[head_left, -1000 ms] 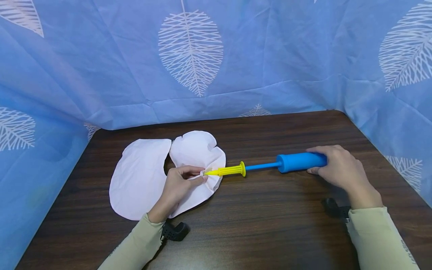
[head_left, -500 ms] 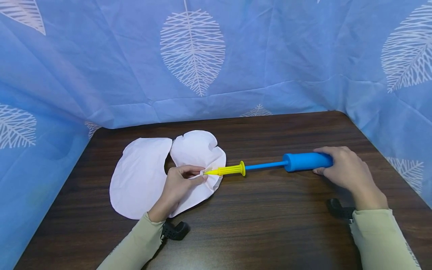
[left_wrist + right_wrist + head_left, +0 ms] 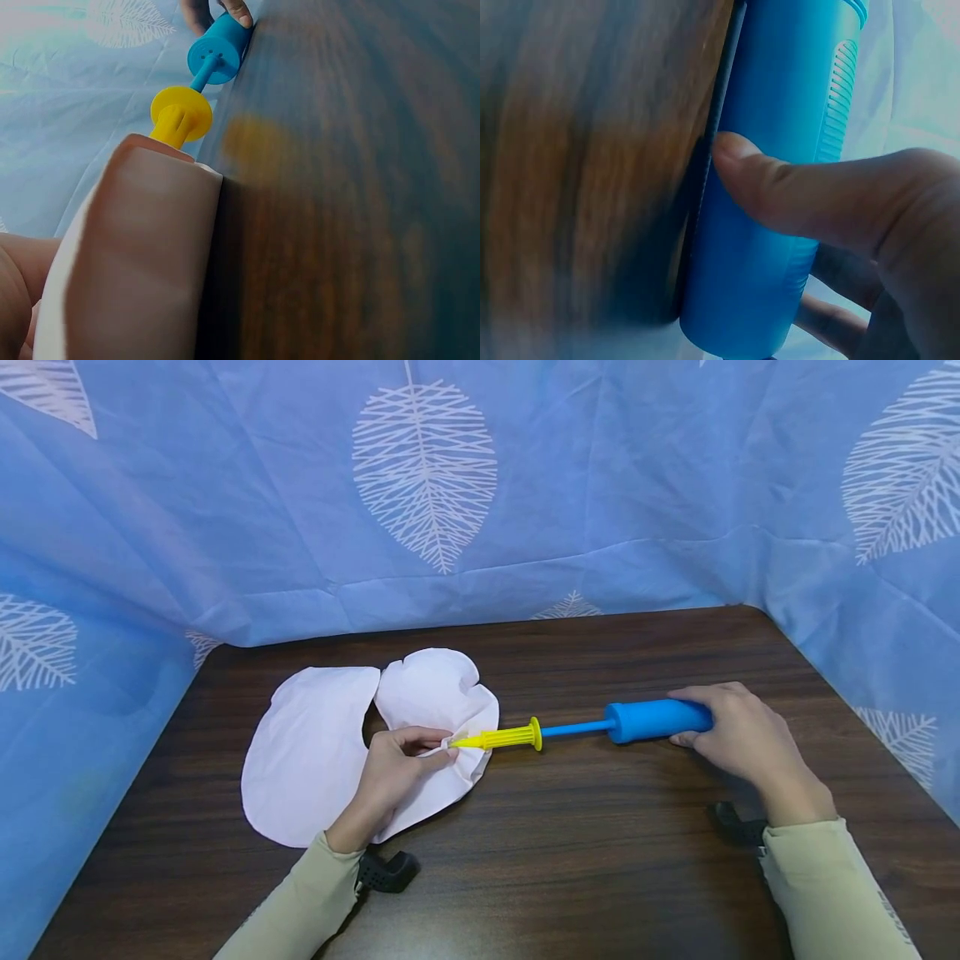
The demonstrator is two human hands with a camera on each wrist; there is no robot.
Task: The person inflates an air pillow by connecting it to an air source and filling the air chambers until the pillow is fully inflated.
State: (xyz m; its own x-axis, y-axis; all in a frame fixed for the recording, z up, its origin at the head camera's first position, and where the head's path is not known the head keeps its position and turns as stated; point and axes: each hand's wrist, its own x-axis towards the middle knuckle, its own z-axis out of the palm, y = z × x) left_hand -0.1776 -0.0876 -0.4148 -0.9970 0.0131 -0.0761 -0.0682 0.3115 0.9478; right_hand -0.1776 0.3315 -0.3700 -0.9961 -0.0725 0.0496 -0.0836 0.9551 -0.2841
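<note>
A white U-shaped inflatable neck pillow (image 3: 307, 760) lies on the table, its right half puckered around the nozzle. My left hand (image 3: 390, 777) pinches the pillow where the yellow tip of a hand pump (image 3: 651, 721) goes in; the fingers hide part of that spot. The pump has a yellow nozzle (image 3: 510, 738), a thin blue rod (image 3: 576, 729) and a blue barrel. My right hand (image 3: 746, 739) grips the barrel's far end. In the right wrist view the thumb (image 3: 780, 187) presses along the barrel, with other fingers on its far side.
The dark wood-grain table (image 3: 585, 860) runs back to a blue curtain (image 3: 285, 485) with white leaf prints, which stands along the back and both sides. A black wrist mount (image 3: 388, 871) sits under each forearm.
The right hand first drew the barrel to the right, then pushed it back left, so less of the rod shows now. The left hand, nozzle and pillow have stayed nearly still.
</note>
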